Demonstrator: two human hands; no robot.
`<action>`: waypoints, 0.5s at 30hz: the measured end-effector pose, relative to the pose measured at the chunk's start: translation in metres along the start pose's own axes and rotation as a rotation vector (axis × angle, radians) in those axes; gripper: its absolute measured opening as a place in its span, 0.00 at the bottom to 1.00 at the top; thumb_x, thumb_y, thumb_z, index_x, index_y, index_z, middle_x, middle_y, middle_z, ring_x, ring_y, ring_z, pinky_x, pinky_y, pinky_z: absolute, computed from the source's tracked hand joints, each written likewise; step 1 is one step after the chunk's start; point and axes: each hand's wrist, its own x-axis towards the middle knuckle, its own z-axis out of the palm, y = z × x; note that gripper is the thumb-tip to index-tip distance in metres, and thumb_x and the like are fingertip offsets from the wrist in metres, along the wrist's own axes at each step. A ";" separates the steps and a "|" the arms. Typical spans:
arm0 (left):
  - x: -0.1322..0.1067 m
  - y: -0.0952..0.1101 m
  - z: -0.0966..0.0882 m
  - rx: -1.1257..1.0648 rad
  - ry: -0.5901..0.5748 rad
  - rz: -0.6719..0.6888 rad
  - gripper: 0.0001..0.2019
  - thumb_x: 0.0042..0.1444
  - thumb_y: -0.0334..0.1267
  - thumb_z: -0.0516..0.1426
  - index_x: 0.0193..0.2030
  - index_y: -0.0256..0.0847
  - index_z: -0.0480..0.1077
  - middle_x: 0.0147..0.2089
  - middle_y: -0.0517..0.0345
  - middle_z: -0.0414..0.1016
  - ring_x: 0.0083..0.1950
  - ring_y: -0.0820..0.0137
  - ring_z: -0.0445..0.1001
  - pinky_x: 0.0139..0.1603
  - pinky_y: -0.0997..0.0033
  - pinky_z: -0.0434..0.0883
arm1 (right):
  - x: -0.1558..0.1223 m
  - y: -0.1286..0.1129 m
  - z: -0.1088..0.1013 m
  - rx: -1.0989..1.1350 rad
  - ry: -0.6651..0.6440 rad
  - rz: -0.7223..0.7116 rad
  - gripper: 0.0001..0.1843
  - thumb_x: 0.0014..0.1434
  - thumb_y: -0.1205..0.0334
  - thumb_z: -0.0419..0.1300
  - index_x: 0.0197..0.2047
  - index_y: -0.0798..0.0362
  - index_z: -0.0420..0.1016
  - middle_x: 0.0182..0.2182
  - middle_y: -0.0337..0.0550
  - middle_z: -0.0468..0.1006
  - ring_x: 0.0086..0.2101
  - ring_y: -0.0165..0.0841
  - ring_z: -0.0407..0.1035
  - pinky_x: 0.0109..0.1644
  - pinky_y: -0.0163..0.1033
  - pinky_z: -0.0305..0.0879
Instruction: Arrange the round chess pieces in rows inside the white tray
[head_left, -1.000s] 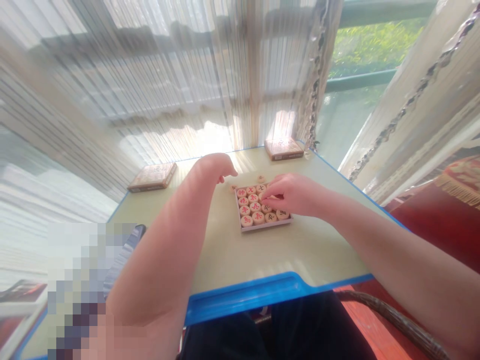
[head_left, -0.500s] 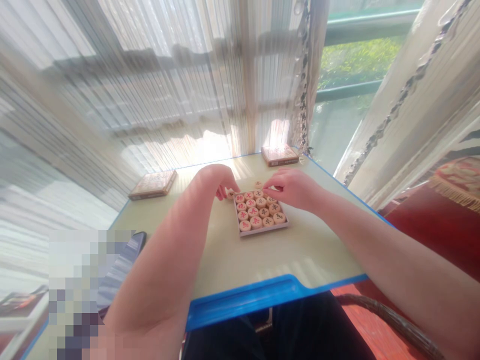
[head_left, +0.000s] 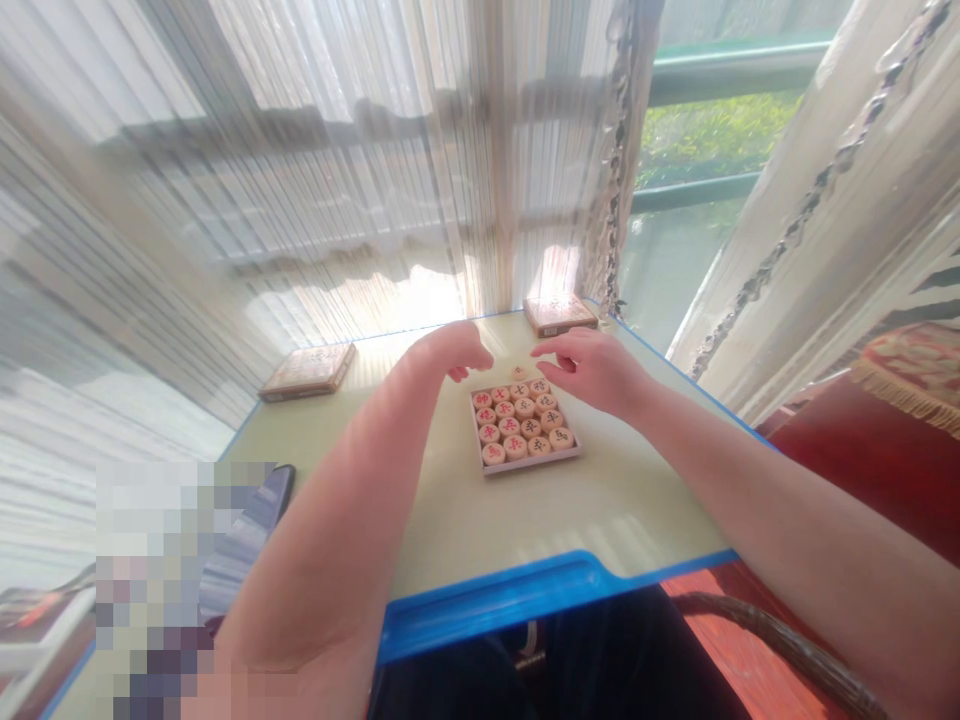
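Observation:
A shallow open box (head_left: 529, 465) lies on the table, holding rows of round xiangqi pieces (head_left: 510, 425) marked in red and black. Behind its far edge, a loose xiangqi piece (head_left: 519, 372) rests on the tabletop. My left hand (head_left: 463, 350) hovers just past the box's far left corner with its fingers curled downward. The back of that hand hides whatever its fingers may hold. Close to the loose piece, on its right, my right hand (head_left: 589, 368) has thumb and index finger apart, with nothing visible between them.
Two flat patterned boxes lie on the table (head_left: 637, 510): one box (head_left: 309, 371) at the left edge, another box (head_left: 559, 315) at the far right corner. A dark-edged device (head_left: 281, 490), partly blurred out, is beside my left forearm. Curtains (head_left: 360, 200) hang behind.
My left hand has lifted and moved right and away; the piece beside its fingers no longer shows. My right hand has drawn back from the box's far right corner, and its fingers have parted.

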 end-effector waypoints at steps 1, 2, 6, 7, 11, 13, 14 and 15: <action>0.000 0.002 0.002 -0.112 -0.039 0.089 0.11 0.39 0.37 0.64 0.31 0.36 0.73 0.32 0.46 0.76 0.38 0.55 0.76 0.40 0.56 0.70 | 0.001 0.002 0.001 -0.003 -0.009 0.016 0.12 0.54 0.62 0.57 0.40 0.53 0.78 0.21 0.38 0.68 0.27 0.30 0.63 0.34 0.35 0.57; 0.000 0.004 0.004 -0.213 -0.086 0.168 0.12 0.40 0.38 0.64 0.33 0.37 0.73 0.34 0.47 0.77 0.38 0.58 0.76 0.41 0.59 0.71 | 0.001 0.004 0.001 -0.006 -0.024 0.034 0.13 0.53 0.62 0.57 0.42 0.52 0.77 0.21 0.37 0.68 0.28 0.31 0.63 0.35 0.35 0.57; 0.001 0.008 0.011 -0.458 -0.173 0.336 0.15 0.42 0.42 0.65 0.37 0.38 0.74 0.38 0.50 0.77 0.40 0.66 0.76 0.45 0.66 0.71 | 0.003 0.009 0.005 -0.012 -0.094 0.097 0.16 0.53 0.61 0.57 0.45 0.52 0.75 0.25 0.38 0.71 0.30 0.32 0.65 0.34 0.35 0.57; 0.002 0.008 0.011 -0.487 -0.184 0.350 0.15 0.41 0.43 0.65 0.36 0.37 0.74 0.37 0.51 0.77 0.39 0.67 0.76 0.46 0.66 0.71 | 0.003 0.009 0.006 -0.009 -0.103 0.105 0.16 0.53 0.60 0.57 0.46 0.52 0.75 0.26 0.39 0.72 0.30 0.32 0.65 0.34 0.35 0.57; 0.001 0.005 0.009 -0.526 -0.201 0.339 0.14 0.40 0.44 0.66 0.32 0.37 0.74 0.32 0.53 0.77 0.37 0.67 0.77 0.47 0.65 0.71 | 0.002 0.009 0.008 0.034 -0.093 0.124 0.13 0.53 0.61 0.57 0.42 0.53 0.75 0.28 0.40 0.74 0.28 0.30 0.64 0.34 0.35 0.58; 0.000 0.003 0.007 -0.556 -0.232 0.334 0.13 0.40 0.42 0.66 0.31 0.37 0.75 0.33 0.53 0.78 0.39 0.67 0.77 0.48 0.66 0.71 | 0.001 0.008 0.008 0.059 -0.081 0.123 0.10 0.53 0.61 0.57 0.38 0.53 0.75 0.28 0.40 0.75 0.27 0.29 0.64 0.33 0.35 0.58; 0.000 0.001 0.006 -0.573 -0.262 0.338 0.12 0.41 0.41 0.66 0.31 0.37 0.76 0.35 0.53 0.78 0.40 0.68 0.76 0.49 0.67 0.71 | 0.001 0.008 0.009 0.068 -0.073 0.120 0.10 0.53 0.60 0.58 0.38 0.53 0.75 0.28 0.40 0.75 0.27 0.29 0.64 0.33 0.35 0.58; 0.001 0.000 0.005 -0.586 -0.295 0.343 0.10 0.41 0.40 0.66 0.31 0.38 0.76 0.36 0.53 0.79 0.42 0.68 0.76 0.50 0.68 0.70 | 0.001 0.008 0.009 0.076 -0.064 0.116 0.10 0.53 0.60 0.58 0.38 0.53 0.74 0.29 0.40 0.75 0.27 0.29 0.64 0.33 0.35 0.59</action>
